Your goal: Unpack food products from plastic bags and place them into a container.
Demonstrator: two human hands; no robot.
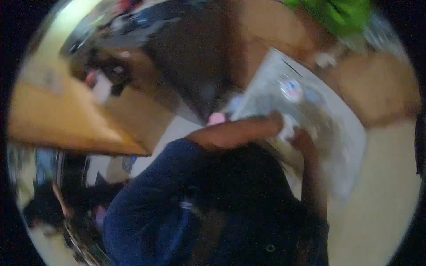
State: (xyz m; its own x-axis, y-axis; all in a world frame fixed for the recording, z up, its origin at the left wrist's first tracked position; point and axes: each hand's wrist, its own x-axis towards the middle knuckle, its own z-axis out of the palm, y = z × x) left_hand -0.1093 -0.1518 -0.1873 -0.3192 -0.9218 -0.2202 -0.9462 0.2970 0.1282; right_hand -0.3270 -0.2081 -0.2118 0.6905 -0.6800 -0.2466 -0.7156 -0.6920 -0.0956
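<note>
Everything is blurred by motion. My left hand [277,122] and my right hand [300,135] are close together above a pale tabletop [352,139]. Between them is a small white piece [287,129], which both hands appear to grip; its kind is too smeared to tell. Beyond my hands, a round white item [291,89] with blue and red marks lies on the tabletop. A pale blue patch [313,96] shows beside it. My fingers cannot be made out singly.
Across the tabletop, a person in a green garment [349,16] has a hand near a white object [325,60]. A pink item [216,118] is by my left forearm. An orange-brown table [73,123] juts in at left, and another person [43,206] is at lower left.
</note>
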